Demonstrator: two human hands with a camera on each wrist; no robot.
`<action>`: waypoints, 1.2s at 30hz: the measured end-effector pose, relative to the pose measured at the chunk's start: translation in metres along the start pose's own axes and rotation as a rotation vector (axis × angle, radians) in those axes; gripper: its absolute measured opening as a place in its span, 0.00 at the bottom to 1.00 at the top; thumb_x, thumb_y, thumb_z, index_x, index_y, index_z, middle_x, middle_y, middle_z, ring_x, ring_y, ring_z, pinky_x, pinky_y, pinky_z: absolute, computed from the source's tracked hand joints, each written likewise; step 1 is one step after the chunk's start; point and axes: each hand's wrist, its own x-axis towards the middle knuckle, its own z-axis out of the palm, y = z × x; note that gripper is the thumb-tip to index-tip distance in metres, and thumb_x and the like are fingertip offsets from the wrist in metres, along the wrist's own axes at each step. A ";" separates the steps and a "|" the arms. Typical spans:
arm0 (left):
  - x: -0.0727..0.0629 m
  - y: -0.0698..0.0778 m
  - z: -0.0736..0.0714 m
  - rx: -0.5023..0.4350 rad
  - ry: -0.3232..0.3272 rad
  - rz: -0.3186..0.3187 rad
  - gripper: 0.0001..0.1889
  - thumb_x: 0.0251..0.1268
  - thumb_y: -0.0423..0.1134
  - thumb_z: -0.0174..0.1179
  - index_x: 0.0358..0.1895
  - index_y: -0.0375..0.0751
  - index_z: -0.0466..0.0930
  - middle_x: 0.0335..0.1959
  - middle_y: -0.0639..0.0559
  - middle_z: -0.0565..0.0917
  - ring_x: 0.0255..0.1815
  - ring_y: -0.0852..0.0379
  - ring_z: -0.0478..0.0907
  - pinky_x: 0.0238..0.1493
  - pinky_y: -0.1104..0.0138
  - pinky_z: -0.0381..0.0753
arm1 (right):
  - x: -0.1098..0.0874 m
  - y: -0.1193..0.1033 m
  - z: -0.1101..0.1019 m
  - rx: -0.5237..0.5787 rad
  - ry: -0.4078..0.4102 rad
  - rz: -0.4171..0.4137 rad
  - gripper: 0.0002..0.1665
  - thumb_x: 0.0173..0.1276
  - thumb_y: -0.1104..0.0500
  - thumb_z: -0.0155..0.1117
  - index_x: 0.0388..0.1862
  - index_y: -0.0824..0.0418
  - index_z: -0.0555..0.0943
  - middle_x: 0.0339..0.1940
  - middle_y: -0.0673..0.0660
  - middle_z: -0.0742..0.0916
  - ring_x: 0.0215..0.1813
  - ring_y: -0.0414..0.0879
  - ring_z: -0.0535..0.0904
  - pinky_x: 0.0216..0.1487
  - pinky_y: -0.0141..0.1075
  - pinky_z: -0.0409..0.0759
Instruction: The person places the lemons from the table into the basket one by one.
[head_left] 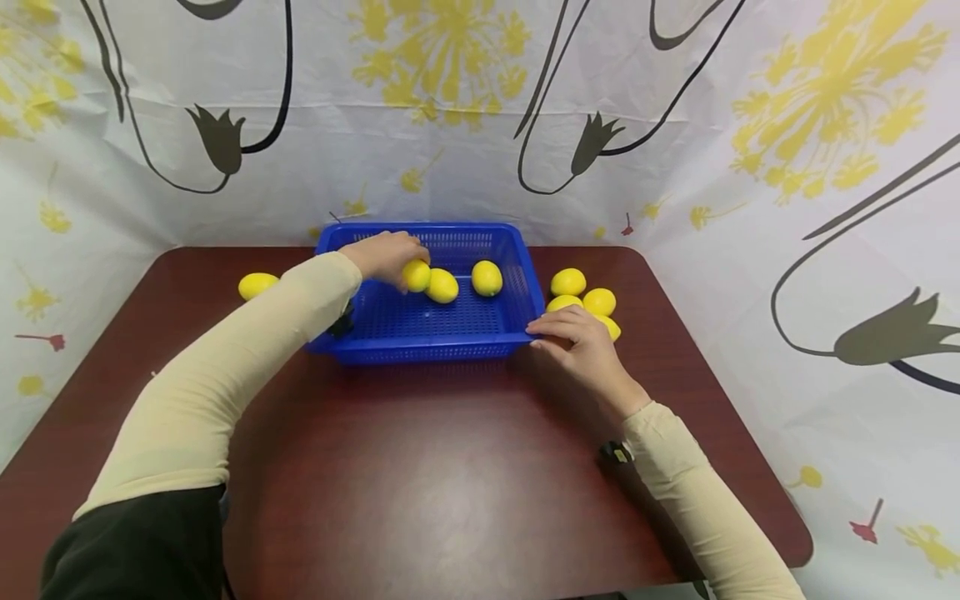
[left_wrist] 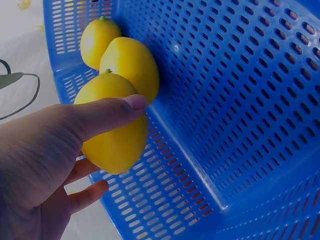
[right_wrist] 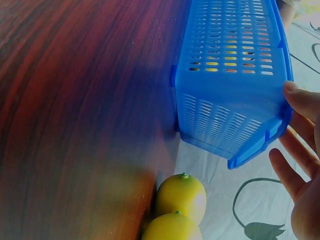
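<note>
Inside the blue perforated basket (head_left: 420, 340), my left hand (head_left: 386, 257) grips a yellow lemon (head_left: 416, 275). The thumb lies across that lemon (left_wrist: 117, 150) in the left wrist view, with fingers behind it. Beside it in the basket sit two more lemons, one right next to the held one (head_left: 442, 287) and another (head_left: 487, 278) farther right. My right hand (head_left: 577, 346) holds the basket's near right corner, thumb and fingers on either side of the rim (right_wrist: 287, 107).
Several lemons (head_left: 567, 282) lie clustered on the table right of the basket, partly behind the right hand. One lemon (head_left: 257, 286) lies left of the basket, near the left forearm. The dark red-brown table (head_left: 435, 467) meets a patterned cloth (head_left: 450, 167) at the back and sides.
</note>
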 end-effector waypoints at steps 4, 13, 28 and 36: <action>0.003 0.003 0.001 0.011 -0.006 0.013 0.32 0.50 0.40 0.76 0.61 0.40 0.77 0.61 0.40 0.78 0.64 0.39 0.72 0.64 0.43 0.72 | -0.001 0.000 0.000 0.011 0.014 -0.015 0.18 0.51 0.66 0.79 0.43 0.57 0.89 0.43 0.54 0.91 0.49 0.46 0.82 0.57 0.24 0.74; 0.011 0.006 0.004 0.020 -0.037 -0.009 0.32 0.50 0.40 0.76 0.62 0.42 0.77 0.62 0.41 0.78 0.64 0.40 0.72 0.66 0.44 0.71 | -0.001 0.002 -0.001 -0.001 0.021 -0.031 0.18 0.51 0.66 0.79 0.43 0.57 0.89 0.42 0.55 0.91 0.48 0.48 0.82 0.55 0.27 0.75; 0.021 0.008 0.004 0.017 -0.016 0.017 0.32 0.50 0.40 0.76 0.62 0.42 0.77 0.61 0.41 0.78 0.64 0.40 0.72 0.66 0.45 0.71 | -0.002 0.001 -0.001 -0.008 0.005 -0.016 0.17 0.53 0.64 0.78 0.44 0.56 0.89 0.44 0.54 0.91 0.49 0.46 0.82 0.55 0.27 0.75; 0.025 0.008 0.008 -0.008 -0.018 0.022 0.32 0.51 0.39 0.75 0.63 0.43 0.77 0.63 0.42 0.77 0.64 0.41 0.71 0.66 0.46 0.71 | -0.003 0.002 -0.001 -0.006 0.005 -0.023 0.16 0.54 0.63 0.77 0.44 0.57 0.89 0.44 0.54 0.91 0.50 0.46 0.82 0.57 0.27 0.75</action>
